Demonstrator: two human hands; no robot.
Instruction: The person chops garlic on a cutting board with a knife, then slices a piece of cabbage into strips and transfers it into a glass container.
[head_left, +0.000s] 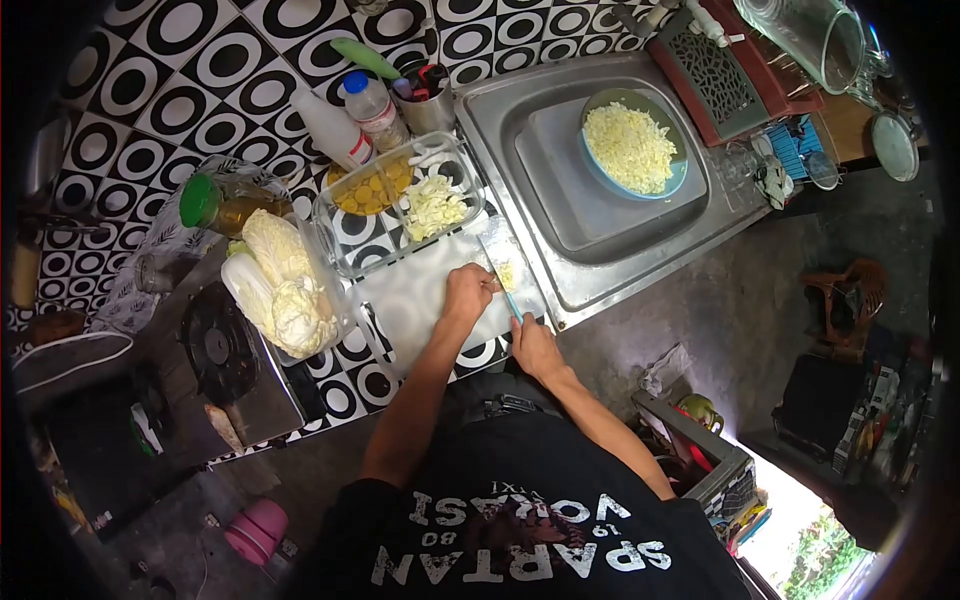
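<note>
My right hand (535,345) is closed round the handle of a knife (501,277), whose blade lies over a pale cutting board (415,300). Close to the blade, my left hand (471,292) has its fingers bent together at small pale yellow chopped pieces (506,272); what it grips is too small to name. Behind the board, a clear divided container (345,262) holds yellow round pieces (375,190) on the left and chopped pale cabbage (435,208) on the right. A blue bowl (600,181) full of chopped pale pieces stands in the sink area.
Whole cabbages (285,285) lie in a tray on the left, beside a stove (215,345). A green-lidded jar (203,200), a white bottle (332,130) and a blue-capped bottle (374,112) stand behind. The steel sink (560,290) is at right, with a dish rack (720,85) beyond.
</note>
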